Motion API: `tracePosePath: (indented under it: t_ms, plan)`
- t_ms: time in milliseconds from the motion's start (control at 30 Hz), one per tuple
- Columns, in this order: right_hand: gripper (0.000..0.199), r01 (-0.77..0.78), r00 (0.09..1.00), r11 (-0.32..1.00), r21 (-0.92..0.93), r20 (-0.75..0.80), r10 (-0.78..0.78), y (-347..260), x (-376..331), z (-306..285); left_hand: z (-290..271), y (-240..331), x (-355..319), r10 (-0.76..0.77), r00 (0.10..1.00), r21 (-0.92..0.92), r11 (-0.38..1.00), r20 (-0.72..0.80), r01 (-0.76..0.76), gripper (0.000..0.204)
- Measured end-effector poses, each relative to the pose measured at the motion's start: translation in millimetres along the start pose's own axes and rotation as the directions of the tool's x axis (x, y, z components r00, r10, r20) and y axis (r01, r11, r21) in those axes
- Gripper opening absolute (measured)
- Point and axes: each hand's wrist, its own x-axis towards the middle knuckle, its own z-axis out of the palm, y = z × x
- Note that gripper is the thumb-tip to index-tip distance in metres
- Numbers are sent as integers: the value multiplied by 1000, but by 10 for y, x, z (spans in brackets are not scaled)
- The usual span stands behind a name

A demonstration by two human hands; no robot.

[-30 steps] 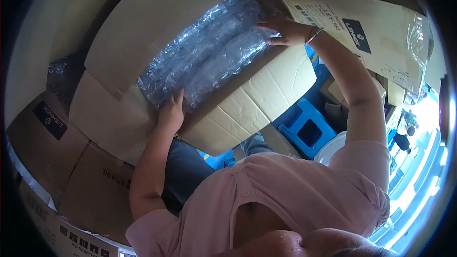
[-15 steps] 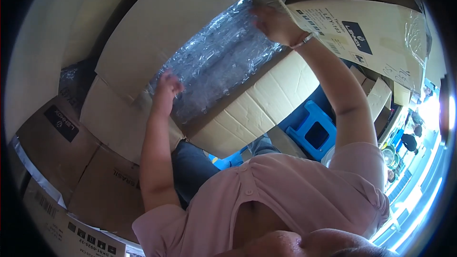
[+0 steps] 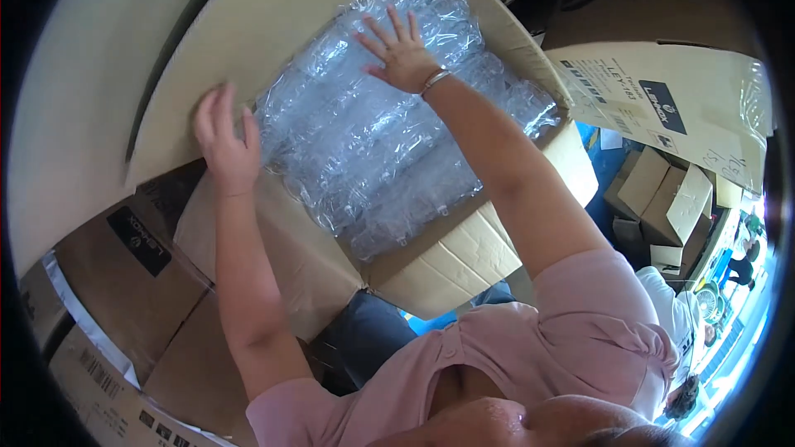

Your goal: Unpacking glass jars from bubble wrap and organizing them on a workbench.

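Observation:
A large cardboard box (image 3: 546, 50) stands in front of me with its top opened. Rows of clear plastic pieces in shiny transparent bags (image 3: 356, 128) fill it; their exact kind I cannot make out. My right hand (image 3: 404, 60) is over the bags with fingers spread, and whether it presses on them is unclear. By the inner face of the raised left flap (image 3: 273, 25) is my left hand (image 3: 228, 139), slightly blurred, fingers stretched out and thumb apart. Neither hand grips anything.
Closed brown cartons (image 3: 124, 281) are stacked at the left. Another printed carton (image 3: 662, 108) stands at the right, with an opened smaller box (image 3: 662, 199) below it. A person in a white shirt (image 3: 671, 306) and a green fan (image 3: 710, 302) are further right.
The far left flap has swung up and back, baring more of the bagged pieces. My left hand has moved left beside the flap; my right hand has come left from the box's far edge.

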Motion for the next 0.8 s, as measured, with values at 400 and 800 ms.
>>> tracePosePath:
  t_ms: [400,800]
  plan:
    - [59,0,944,998,64,328,-21,-163,163,-40,742,-1018,-810,-88,771,-85,980,631,181,50]
    - [61,-21,936,971,237,345,-64,377,-127,-98,1176,137,-316,-221,678,-99,911,701,400,55]
